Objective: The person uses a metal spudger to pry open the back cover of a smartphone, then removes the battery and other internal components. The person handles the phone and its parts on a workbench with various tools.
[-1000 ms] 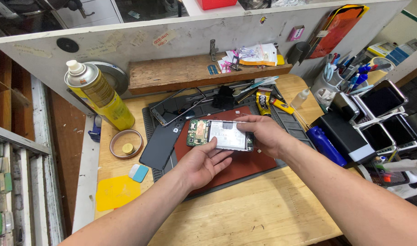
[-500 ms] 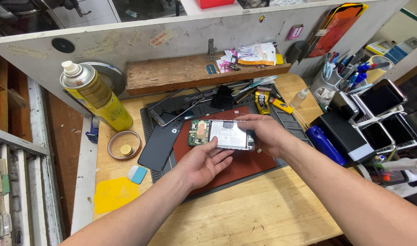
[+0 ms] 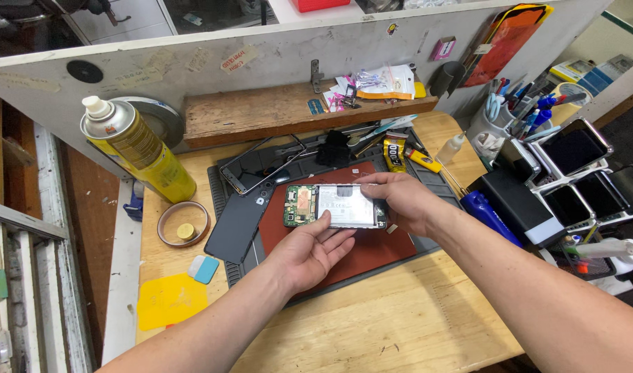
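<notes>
Phone [image 3: 335,206] with back removed at frame centre — green circuit board and silver battery exposed, held just above the red mat [image 3: 361,252] on the desk [image 3: 399,324]. Left hand [image 3: 308,253] cups its lower edge from below, fingers half curled against it. Right hand [image 3: 398,200] grips the right end, thumb and fingers closed on it. Black back cover [image 3: 238,222] lies left of the phone on the mat's edge. Yellow spray can [image 3: 138,148] upper left; yellow plastic card [image 3: 171,301] lower left.

wooden workbench [image 3: 372,324], white partition [image 3: 261,48]
</notes>
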A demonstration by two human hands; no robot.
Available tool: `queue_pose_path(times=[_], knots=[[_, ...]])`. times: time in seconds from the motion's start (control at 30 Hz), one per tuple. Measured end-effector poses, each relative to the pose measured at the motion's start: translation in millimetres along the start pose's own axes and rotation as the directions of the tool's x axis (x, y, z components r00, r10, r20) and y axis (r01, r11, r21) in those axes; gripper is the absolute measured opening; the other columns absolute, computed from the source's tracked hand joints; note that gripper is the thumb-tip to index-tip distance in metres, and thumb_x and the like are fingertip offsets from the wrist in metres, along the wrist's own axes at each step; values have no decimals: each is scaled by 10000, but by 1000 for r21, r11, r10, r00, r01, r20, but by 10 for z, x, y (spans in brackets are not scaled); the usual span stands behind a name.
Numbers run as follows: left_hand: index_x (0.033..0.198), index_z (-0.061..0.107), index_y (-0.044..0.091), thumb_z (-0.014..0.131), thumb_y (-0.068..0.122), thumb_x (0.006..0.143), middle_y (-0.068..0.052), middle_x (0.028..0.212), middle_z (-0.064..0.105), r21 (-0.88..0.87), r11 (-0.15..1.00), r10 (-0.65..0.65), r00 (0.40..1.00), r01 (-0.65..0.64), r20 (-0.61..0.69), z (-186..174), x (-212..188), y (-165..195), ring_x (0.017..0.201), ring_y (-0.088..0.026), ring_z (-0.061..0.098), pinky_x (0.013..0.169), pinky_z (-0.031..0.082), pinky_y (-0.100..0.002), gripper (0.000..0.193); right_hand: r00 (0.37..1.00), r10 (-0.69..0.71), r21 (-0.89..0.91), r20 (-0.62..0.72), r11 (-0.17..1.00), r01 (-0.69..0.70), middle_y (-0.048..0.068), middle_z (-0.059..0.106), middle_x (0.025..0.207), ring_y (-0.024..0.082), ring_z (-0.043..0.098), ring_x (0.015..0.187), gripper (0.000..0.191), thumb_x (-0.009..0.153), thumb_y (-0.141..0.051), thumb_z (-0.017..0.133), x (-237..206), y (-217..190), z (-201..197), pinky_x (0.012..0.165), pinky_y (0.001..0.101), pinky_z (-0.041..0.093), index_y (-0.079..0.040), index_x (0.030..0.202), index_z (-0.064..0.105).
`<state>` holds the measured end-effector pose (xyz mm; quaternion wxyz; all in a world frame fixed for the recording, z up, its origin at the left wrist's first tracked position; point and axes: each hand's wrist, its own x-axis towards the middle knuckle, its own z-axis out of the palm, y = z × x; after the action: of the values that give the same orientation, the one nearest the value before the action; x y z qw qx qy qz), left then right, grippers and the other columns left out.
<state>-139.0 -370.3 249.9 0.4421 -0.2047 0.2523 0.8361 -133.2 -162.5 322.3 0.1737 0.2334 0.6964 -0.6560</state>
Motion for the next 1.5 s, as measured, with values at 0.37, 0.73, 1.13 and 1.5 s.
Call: queue_pose_path(times=[0.37,0.73,1.13,1.5], knots=[[1288,585,30,565,224,1006,-158,1274,657,10,1000,21,1000,-21,4,50,-35,59,1242,-297,631,1055,512,-428,343,996,-21,63,92,998,15,76,712,1095,182,719,937,358,947,-119,567,-27,-93,53,742,401,610,-78,1301,602],[1308,585,37,562,239,1002,-142,1281,662,23,1000,12,1000,-11,-3,2,-18,60,1258,-297,626,1079,528,-440,367,991,-22,-115,132,993,37,53,706,1098,150,680,876,532,847,16,646,-61,-87,16,695,350,563,-116,1358,585],[1297,594,52,566,246,1001,-125,1286,666,22,1000,15,999,-16,32,-41,-2,77,1260,-289,624,1065,530,-438,355,986,-8,-74,165,997,21,64,703,1114,150,681,851,524,882,4,595,-86,-115,8,693,356,564,-131,1388,567],[1280,588,10,593,99,980,-154,1261,662,56,998,2,1000,-3,18,-32,-57,77,1187,-251,656,1006,529,-393,312,992,-13,-106,126,994,26,76,702,1178,157,689,881,545,879,23,603,-125,-143,65,706,355,582,-123,1403,574]])
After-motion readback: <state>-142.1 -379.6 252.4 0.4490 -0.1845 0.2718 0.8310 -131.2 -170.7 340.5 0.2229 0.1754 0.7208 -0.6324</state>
